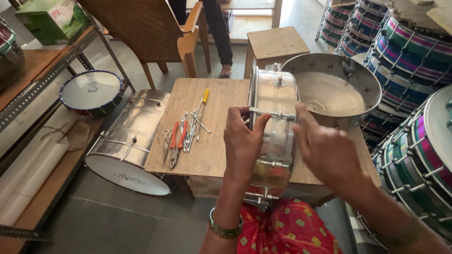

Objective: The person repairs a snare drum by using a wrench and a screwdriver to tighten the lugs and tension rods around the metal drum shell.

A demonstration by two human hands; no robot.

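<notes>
- On a grey tiled floor (114, 221), seen from above, the room is crowded with drums: stacks of striped pink, green and blue drums with metal rods (421, 110) fill the 2 to 4 o'clock side.
- At 9 o'clock a slotted metal shelf rack with wooden boards (39, 73) carries a green cardboard box (54, 18) at the top and pale rolled sheets (22, 174) on its lowest board.
- At 12 o'clock stand a brown wooden armchair (157, 29) and a small square wooden stool (274, 44); a person's dark-trousered legs (217, 27) show behind the chair.
- A long shiny steel drum with a white skin (129, 143) lies on its side on the floor at 8 o'clock, and a round blue-rimmed drum head (92, 91) leans by the rack at 10 o'clock.
- A wide shallow steel bowl (335, 90) sits at 2 o'clock, just beside the work surface.
- The work surface is a flat plywood board (206, 142) at the centre, bare but for the tools.
- A shiny steel drum shell with tension lugs (275, 130) stands on edge at the board's right end, reaching toward the lap in red patterned cloth (285, 232).
- The left hand (244, 144) grips the shell's left flank, fingers curled round a lug bar.
- The right hand (324, 151) rests half-curled against the shell's right flank; whether it grips is unclear.
- At 9 o'clock on the board lie orange-handled pliers (176, 143), small scissors (166, 139), loose metal rods (191, 128) and a yellow-handled screwdriver (202, 105).
</notes>
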